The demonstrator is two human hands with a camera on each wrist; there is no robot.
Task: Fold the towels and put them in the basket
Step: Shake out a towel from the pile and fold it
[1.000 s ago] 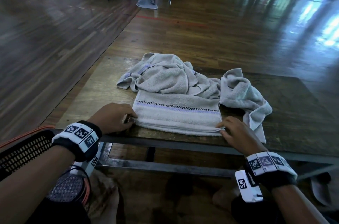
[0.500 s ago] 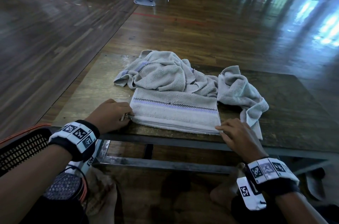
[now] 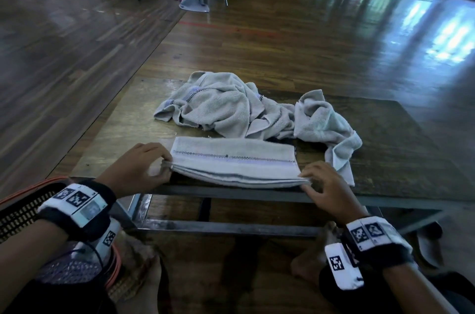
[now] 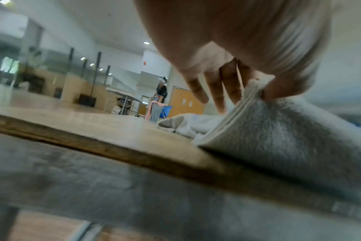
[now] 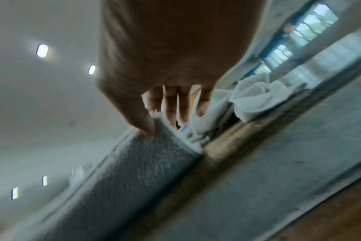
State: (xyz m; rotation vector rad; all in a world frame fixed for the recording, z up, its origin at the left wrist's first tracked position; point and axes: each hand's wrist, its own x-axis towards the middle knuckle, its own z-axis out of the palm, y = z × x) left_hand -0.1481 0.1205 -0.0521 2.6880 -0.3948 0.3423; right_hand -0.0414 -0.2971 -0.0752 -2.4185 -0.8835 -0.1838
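In the head view, a folded towel (image 3: 235,165) lay at the near edge of the counter (image 3: 411,154), lower centre of the frame. The left hand (image 3: 136,169) pinched its left end and the right hand (image 3: 327,189) pinched its right end. A crumpled pile (image 3: 231,105) sat above it; the basket (image 3: 18,213) was at the lower left edge.

In the left wrist view, the thumb and fingers (image 4: 218,91) were clamped on the stacked towel layers (image 4: 278,127).

In the right wrist view, the thumb (image 5: 142,120) pressed the towel (image 5: 134,163) corner, and the grip was closed on it.
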